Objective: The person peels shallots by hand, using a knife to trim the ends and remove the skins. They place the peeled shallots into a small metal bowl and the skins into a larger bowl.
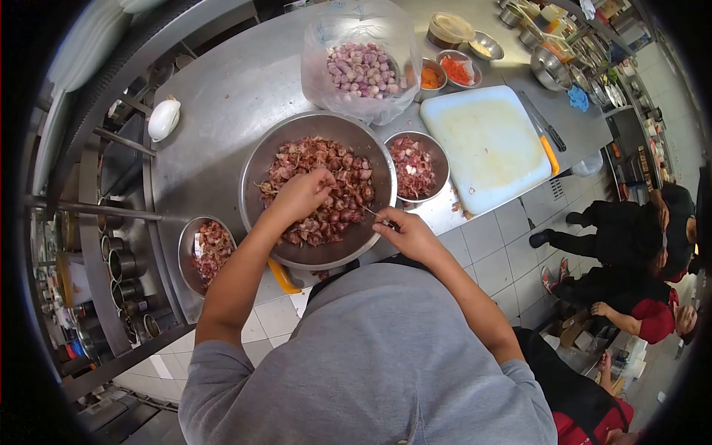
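Note:
A large steel bowl point(256, 222) full of reddish-brown, papery-skinned shallots point(337, 204) sits at the table edge in front of me. My left hand point(305, 194) is over the shallots with its fingers curled together; whatever is in them is hidden. At the bowl's right rim, my right hand point(406, 231) grips a small knife point(373, 213), its thin blade pointing in over the bowl. Close by on the right, a smaller steel bowl point(445, 174) contains reddish skins and pale bits. Another bowl point(185, 248) at the left holds similar scraps.
A clear plastic bag point(315, 55) of pinkish shallots stands behind the large bowl. To the right lie a white cutting board point(478, 148) and an orange-handled knife point(547, 152). Bowls of chopped orange point(430, 78) and red point(456, 70) pieces stand behind. Co-workers point(630, 319) are at far right.

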`<state>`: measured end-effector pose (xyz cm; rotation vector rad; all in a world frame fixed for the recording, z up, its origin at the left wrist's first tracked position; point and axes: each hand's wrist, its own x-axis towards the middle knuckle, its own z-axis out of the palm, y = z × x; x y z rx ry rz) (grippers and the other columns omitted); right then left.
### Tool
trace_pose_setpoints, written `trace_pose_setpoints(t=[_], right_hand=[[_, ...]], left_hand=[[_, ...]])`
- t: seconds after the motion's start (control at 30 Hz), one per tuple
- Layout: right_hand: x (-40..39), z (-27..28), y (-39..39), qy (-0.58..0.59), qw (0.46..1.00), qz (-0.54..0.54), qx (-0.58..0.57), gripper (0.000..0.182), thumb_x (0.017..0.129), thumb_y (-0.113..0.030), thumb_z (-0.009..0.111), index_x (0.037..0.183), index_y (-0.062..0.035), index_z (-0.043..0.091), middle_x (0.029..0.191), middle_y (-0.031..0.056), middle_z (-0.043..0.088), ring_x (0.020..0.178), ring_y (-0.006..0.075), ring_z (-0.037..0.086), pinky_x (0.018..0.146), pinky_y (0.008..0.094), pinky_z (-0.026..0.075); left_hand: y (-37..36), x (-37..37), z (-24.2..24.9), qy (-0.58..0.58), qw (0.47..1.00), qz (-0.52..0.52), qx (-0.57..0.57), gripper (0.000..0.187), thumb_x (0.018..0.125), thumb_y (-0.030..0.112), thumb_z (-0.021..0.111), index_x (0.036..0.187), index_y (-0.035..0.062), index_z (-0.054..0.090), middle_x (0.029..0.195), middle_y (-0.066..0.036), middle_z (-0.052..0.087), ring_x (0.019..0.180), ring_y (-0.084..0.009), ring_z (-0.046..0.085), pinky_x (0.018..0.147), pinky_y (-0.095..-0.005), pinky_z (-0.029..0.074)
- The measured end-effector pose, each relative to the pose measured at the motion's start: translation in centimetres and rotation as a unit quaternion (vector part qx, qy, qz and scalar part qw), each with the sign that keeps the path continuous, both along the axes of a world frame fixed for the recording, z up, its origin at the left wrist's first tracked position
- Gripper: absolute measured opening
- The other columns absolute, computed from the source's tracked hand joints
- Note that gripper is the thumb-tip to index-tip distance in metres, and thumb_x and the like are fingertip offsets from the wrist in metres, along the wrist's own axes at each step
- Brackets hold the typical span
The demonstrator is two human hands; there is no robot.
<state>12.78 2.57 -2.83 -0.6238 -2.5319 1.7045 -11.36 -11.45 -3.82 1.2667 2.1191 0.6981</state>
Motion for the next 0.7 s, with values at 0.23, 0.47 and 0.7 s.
trace_pose_setpoints(t=[0.23, 0.47, 0.7], right_hand=[[0.2, -0.1, -0.2, 0.013, 1.0, -0.012, -0.003, 0.024, 0.09, -0.023, 0.066, 0.104, -0.0039, 0.062, 0.093, 0.014, 0.068, 0.082, 0.0277, 0.064, 0.073, 0.0355, 0.049], [0.8, 0.7, 0.0, -0.012, 0.996, -0.063, -0.069, 0.024, 0.091, -0.019, 0.066, 0.111, -0.0068, 0.064, 0.081, 0.0048, 0.063, 0.071, 0.0108, 0.053, 0.067, 0.0269, 0.045], [1.3, 0.5, 0.4, 0.001, 0.988, -0.091, -0.125, 0.024, 0.092, -0.016, 0.065, 0.114, -0.0057, 0.063, 0.077, -0.0008, 0.058, 0.07, 0.0066, 0.049, 0.064, 0.0233, 0.044]], left_hand=[[-1.3, -0.8, -2.0, -0.238, 0.96, 0.148, 0.017, 0.025, 0.096, 0.028, 0.056, 0.1, 0.0035, 0.059, 0.07, -0.002, 0.053, 0.059, -0.0127, 0.053, 0.054, -0.0302, 0.041], [-1.4, 1.9, 0.6, -0.432, 0.87, 0.198, 0.129, 0.017, 0.098, 0.016, 0.054, 0.11, 0.0048, 0.054, 0.072, 0.003, 0.049, 0.054, -0.0034, 0.043, 0.046, -0.0184, 0.033], [-0.5, 2.7, -1.4, -0.403, 0.867, 0.231, 0.178, 0.015, 0.097, 0.021, 0.059, 0.099, 0.0064, 0.058, 0.064, 0.006, 0.045, 0.047, -0.0032, 0.038, 0.042, -0.0196, 0.029]])
